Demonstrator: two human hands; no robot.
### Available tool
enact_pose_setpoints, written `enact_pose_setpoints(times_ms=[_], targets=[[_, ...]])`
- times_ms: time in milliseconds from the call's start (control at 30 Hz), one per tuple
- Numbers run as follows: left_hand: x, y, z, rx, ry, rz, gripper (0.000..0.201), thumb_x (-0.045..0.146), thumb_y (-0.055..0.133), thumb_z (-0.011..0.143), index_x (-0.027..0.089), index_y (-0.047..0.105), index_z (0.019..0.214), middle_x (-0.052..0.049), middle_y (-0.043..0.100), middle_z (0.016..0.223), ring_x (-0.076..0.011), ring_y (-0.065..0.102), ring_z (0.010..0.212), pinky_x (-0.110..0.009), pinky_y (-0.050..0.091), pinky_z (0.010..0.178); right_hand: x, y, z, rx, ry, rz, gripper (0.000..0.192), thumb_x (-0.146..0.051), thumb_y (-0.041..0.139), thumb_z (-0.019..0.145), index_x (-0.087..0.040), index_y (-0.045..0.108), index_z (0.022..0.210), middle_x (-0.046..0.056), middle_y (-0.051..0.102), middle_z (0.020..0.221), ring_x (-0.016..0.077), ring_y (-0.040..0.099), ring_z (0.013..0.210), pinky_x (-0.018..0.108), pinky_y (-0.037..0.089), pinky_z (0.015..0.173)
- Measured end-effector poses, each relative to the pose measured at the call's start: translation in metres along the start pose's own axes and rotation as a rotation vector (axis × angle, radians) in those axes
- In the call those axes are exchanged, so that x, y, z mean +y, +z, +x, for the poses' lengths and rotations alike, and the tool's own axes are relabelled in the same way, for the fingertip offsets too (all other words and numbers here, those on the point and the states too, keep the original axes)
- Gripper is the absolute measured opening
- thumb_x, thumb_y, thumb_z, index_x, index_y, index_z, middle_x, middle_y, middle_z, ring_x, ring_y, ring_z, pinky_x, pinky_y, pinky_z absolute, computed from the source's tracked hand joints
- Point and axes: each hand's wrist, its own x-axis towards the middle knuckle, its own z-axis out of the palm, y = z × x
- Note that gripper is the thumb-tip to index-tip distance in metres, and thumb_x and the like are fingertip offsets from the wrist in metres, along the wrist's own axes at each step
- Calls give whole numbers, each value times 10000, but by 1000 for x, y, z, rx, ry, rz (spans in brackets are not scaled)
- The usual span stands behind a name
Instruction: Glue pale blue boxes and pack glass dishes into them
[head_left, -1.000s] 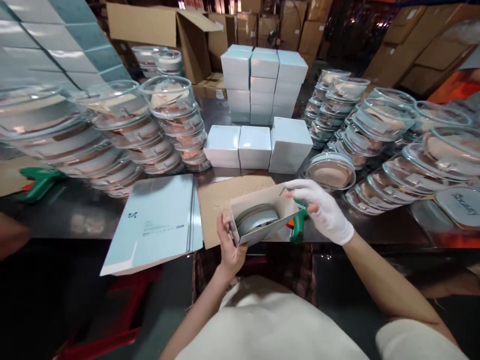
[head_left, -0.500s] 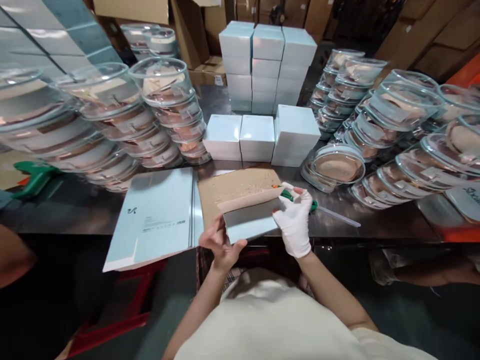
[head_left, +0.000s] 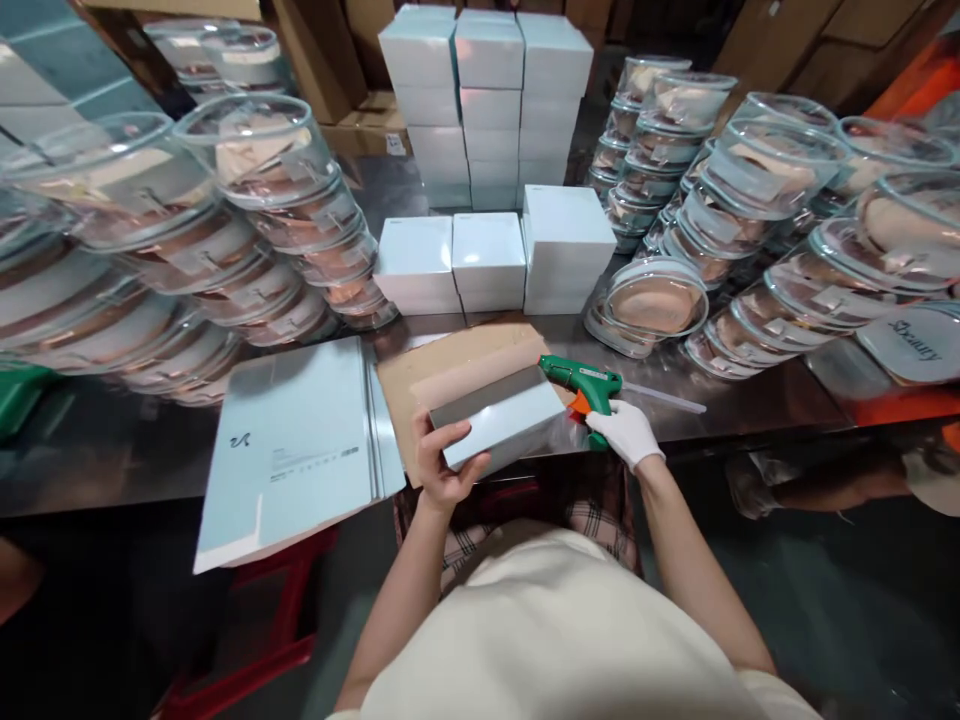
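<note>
At the counter's (head_left: 750, 405) near edge, left hand (head_left: 439, 465) fingers clamp the pale-blue carton (head_left: 499, 425); gloved right hand (head_left: 626, 432) fingers wrap the green glue gun (head_left: 585, 380).

This is a packing station in a warehouse. Brown cardboard cartons (head_left: 757, 30) are stacked behind a metal tabletop (head_left: 750, 400) crowded with stacks of identical pale blue boxes (head_left: 487, 100), flat unfolded box blanks (head_left: 300, 440) and piles of clear-lidded round containers (head_left: 285, 200).
</note>
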Motion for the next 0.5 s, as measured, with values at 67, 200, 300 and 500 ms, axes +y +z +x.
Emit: enact_pose_setpoints(times_ms=[67,200,300,500], targets=[[13,-3,3,58,-13,-16,371,567,755,867,227,699,1004,-53,631,993,-247,607,1028,-409,503,940,-1,1,-2,-13,-16,119,299,-442,746,590,-206,634,735,35,643,587,217,617,580,324,492,561],[43,-9,-6,-34,-327,-14,339,520,754,890,221,732,1049,-70,665,1090,-252,624,1123,-363,518,933,-10,0,-23,51,-170,380,418,-579,738,648,-236,555,802,10,671,661,168,597,558,298,504,537],[55,-2,-14,-78,-490,-26,369,553,745,897,217,746,1052,-82,667,1154,-258,627,1172,-345,515,945,-16,-4,-46,-39,-310,569,397,-554,811,692,-234,578,723,2,669,640,161,600,551,297,517,535],[60,13,-11,-143,-449,-31,262,464,742,930,253,734,1085,-64,677,1109,-256,625,1165,-355,504,973,-5,-15,-87,-246,-542,270,225,-455,699,929,-234,733,902,5,662,649,152,558,507,287,462,468]])
